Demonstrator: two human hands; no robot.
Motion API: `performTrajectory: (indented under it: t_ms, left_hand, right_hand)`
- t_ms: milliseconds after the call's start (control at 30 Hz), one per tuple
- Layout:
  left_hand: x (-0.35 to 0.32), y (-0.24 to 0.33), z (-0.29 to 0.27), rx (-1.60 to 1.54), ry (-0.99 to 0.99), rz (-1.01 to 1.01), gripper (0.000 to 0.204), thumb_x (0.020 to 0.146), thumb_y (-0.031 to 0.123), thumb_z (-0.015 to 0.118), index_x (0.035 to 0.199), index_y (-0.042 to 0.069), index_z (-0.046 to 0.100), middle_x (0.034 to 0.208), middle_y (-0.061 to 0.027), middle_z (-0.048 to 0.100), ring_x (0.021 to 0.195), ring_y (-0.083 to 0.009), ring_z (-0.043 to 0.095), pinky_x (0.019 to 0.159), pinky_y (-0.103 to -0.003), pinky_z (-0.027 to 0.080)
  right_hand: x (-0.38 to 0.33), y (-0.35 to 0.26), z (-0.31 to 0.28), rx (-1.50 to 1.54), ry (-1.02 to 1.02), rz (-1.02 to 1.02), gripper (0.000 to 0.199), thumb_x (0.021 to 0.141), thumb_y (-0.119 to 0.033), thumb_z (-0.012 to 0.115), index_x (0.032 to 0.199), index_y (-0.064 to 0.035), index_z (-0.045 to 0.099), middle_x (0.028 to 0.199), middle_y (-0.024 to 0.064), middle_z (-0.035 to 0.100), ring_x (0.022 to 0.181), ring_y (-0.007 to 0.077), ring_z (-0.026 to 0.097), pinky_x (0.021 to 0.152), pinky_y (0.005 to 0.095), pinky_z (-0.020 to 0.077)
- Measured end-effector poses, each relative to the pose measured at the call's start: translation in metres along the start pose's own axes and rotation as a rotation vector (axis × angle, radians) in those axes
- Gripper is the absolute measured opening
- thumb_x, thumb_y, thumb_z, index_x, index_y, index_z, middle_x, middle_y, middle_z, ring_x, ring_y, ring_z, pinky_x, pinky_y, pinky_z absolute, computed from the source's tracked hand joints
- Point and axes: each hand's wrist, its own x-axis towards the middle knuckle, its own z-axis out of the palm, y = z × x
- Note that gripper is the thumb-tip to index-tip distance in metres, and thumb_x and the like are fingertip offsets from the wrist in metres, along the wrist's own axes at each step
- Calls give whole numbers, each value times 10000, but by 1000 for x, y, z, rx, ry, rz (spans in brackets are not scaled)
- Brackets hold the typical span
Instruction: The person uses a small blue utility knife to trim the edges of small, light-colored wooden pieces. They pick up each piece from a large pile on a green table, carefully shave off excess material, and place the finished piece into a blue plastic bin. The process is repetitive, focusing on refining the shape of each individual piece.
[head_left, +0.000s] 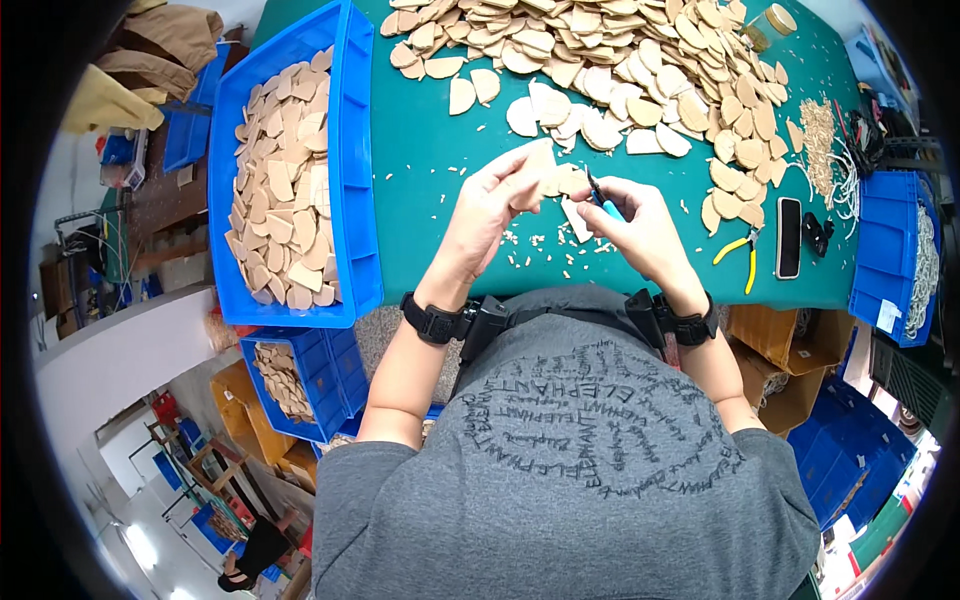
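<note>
Over the green table (430,150), my left hand (487,210) pinches a tan, flat, rounded piece (542,168) between thumb and fingers. My right hand (648,228) is closed around small cutting pliers (610,207) with blue and black handles. Their dark jaws point up beside the held piece, apart from it as far as I can see. Under the hands lie another tan piece (577,220) and many small pale scraps (540,245). Beyond them spreads a large heap of similar tan pieces (640,70), mostly half-round.
A blue crate (357,200) full of tan pieces stands at the left. On the right lie yellow-handled pliers (737,250), a phone (788,238), a heap of thin scraps (818,140) and white cords (848,180). Another blue crate (885,240) borders the table's right edge.
</note>
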Motion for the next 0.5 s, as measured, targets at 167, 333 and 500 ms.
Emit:
performTrajectory:
  t_ms: [167,333,500]
  left_hand:
    - [-19,14,19,378,152,137,357,868,168,668,1174,-9,619,1093,-77,655,961,-111,605,841,-250,495]
    - [-26,18,22,458,120,162,360,866,203,681,1155,-7,634,1047,-61,667,905,-93,608,755,-225,506]
    - [-29,15,18,485,123,149,353,873,212,675,1153,-1,639,1029,-48,666,884,-80,604,713,-212,501]
  right_hand:
    - [-1,0,3,-59,-14,-129,233,830,-163,653,991,6,654,714,-34,575,627,29,453,565,203,391]
    - [-4,-3,3,-145,-16,-136,236,827,-182,650,990,-12,653,656,-23,530,599,36,445,544,215,379]
    - [-4,-4,3,-197,-21,-165,257,812,-186,658,1006,-16,653,653,-10,535,582,47,446,534,231,387]
